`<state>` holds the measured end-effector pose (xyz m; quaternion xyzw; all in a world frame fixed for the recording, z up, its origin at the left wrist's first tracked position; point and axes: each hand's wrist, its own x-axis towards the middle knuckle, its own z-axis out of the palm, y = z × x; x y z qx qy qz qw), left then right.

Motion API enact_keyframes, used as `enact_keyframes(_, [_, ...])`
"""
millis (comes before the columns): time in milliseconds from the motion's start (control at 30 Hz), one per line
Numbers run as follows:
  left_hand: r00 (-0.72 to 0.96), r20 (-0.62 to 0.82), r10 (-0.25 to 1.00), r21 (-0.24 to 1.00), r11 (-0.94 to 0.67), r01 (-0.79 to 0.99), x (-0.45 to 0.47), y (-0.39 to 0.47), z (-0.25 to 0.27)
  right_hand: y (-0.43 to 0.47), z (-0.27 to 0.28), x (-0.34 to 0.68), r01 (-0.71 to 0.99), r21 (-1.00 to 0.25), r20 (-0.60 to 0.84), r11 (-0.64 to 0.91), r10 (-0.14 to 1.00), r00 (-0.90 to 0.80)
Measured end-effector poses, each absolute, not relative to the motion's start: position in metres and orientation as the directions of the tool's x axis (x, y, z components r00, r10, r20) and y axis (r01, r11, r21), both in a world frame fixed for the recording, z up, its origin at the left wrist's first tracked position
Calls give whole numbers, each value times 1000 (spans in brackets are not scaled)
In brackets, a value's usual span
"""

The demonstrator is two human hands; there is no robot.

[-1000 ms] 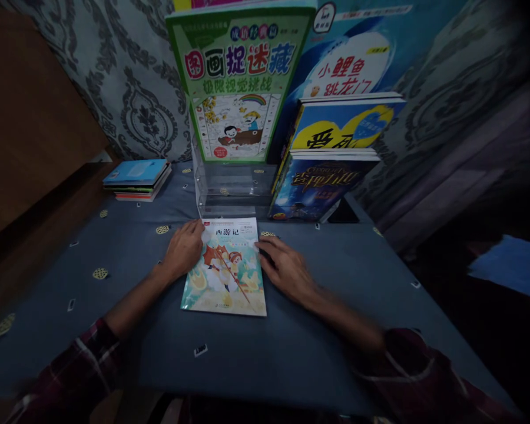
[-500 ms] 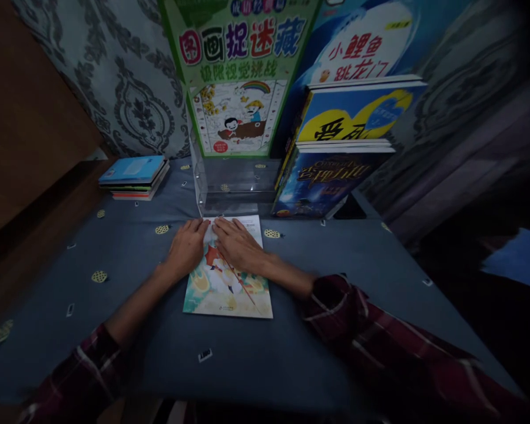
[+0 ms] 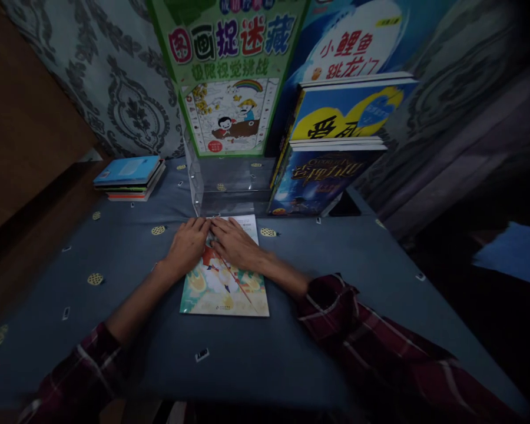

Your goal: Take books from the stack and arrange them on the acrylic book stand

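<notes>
A thin illustrated book [image 3: 229,297] lies flat on the blue patterned tablecloth [image 3: 168,330], its cover showing pale green and yellow art. My left hand [image 3: 189,244] rests over its upper left edge, fingers stretched out towards the far end. Beside it, my right hand [image 3: 236,242] lies flat on the upper part of the cover, fingers extended to the left. The fingertips of both hands come together near the book's top edge. Between and under the hands, part of the cover picture is hidden.
Just beyond the book stands a clear acrylic rack [image 3: 223,200]. It holds a green picture book [image 3: 234,70], a blue and yellow book [image 3: 348,112] and a dark blue book [image 3: 322,179]. At the back left sits a stack of books [image 3: 130,174]. Patterned curtains [image 3: 136,112] hang behind.
The whole view has shifted slightly, so things sit a little further left. The hands have barely moved on the book, with the fingertips slightly closer together.
</notes>
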<state>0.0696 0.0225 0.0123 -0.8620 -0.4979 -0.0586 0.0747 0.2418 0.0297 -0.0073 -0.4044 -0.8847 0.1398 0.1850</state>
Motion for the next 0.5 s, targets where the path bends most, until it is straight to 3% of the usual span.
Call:
enact_keyframes(267, [477, 129, 869, -89, -469, 879, 76, 25, 20, 28, -7, 253, 683, -404, 224, 608, 790, -570])
enact_keyframes(500, [447, 183, 875, -100, -436, 894, 83, 22, 18, 21, -7, 272, 718, -371, 241, 588, 808, -537])
